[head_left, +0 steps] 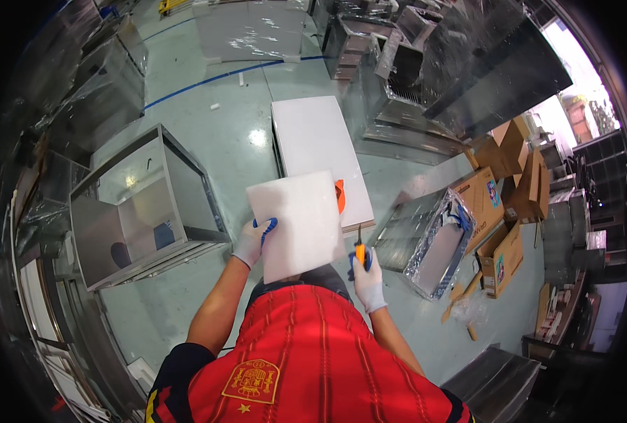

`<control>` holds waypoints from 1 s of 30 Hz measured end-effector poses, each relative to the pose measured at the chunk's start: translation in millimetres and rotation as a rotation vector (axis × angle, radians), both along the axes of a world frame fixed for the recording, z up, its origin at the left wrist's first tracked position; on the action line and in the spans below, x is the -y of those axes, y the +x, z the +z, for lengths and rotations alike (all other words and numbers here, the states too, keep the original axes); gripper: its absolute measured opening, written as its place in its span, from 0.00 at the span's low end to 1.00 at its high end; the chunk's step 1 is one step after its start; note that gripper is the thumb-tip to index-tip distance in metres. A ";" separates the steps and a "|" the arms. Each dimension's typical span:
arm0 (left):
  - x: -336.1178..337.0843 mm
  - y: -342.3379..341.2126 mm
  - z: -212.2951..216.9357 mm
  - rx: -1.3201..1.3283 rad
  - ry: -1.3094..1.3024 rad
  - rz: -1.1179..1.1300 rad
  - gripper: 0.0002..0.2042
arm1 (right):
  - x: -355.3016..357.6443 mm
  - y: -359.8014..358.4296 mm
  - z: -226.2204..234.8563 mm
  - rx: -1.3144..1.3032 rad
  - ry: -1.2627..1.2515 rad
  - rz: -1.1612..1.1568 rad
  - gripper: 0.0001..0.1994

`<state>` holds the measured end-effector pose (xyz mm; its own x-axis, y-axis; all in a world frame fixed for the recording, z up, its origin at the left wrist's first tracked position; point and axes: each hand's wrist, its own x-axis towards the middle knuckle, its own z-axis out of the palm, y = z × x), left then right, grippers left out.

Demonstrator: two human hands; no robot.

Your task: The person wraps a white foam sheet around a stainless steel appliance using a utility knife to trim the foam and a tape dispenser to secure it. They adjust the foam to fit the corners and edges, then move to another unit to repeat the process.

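My left hand (pixel 253 241), in a white glove with blue on the palm side, grips the left edge of a white foam sheet (pixel 296 225). The sheet is held up in front of me, over the near end of a long white panel (pixel 317 134). My right hand (pixel 368 280), gloved the same way, is closed round an orange-handled utility knife (pixel 360 252). Its thin dark blade points away from me, apart from the sheet. An orange object (pixel 339 196) peeks out past the sheet's right edge, partly hidden, its kind unclear.
Left of me stands an open metal frame cabinet (pixel 144 211). To the right lie a plastic-wrapped metal unit (pixel 426 247) and opened cardboard boxes (pixel 500 257). Wrapped steel equipment (pixel 398 77) fills the far right. Blue tape (pixel 215 79) crosses the floor ahead.
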<state>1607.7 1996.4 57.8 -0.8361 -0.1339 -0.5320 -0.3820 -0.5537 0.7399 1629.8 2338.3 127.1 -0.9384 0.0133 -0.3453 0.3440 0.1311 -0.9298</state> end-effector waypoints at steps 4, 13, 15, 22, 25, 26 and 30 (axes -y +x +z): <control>2.3 -6.0 17.0 0.015 0.162 0.041 0.20 | 29.4 -85.5 5.2 -0.225 0.344 0.052 0.17; 21.5 -43.6 31.9 0.059 -0.162 0.154 0.27 | 58.7 -139.7 0.5 0.089 -0.007 0.164 0.11; 25.6 -58.1 19.7 0.097 -0.379 0.183 0.27 | 62.7 -142.2 -12.4 0.095 -0.045 0.119 0.10; 55.6 -119.8 -2.4 0.047 -0.174 0.022 0.22 | 80.1 -191.2 -49.7 -0.025 0.206 0.006 0.14; 91.1 -162.2 -34.4 0.037 -0.031 -0.117 0.19 | 106.6 -226.3 -67.6 -0.002 0.309 -0.047 0.14; 103.8 -176.4 -53.2 0.102 -0.083 -0.157 0.18 | 118.4 -236.1 -74.1 0.004 0.376 -0.068 0.14; 162.1 -237.1 -146.0 0.096 -0.496 -0.367 0.23 | 184.2 -277.5 -104.0 0.041 0.544 -0.168 0.15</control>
<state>1370.7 1834.3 -88.3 -0.8258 -0.0975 -0.5555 -0.5601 0.0267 0.8280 1352.3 2154.1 23.1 -0.8940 0.3473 -0.2831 0.4359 0.5279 -0.7289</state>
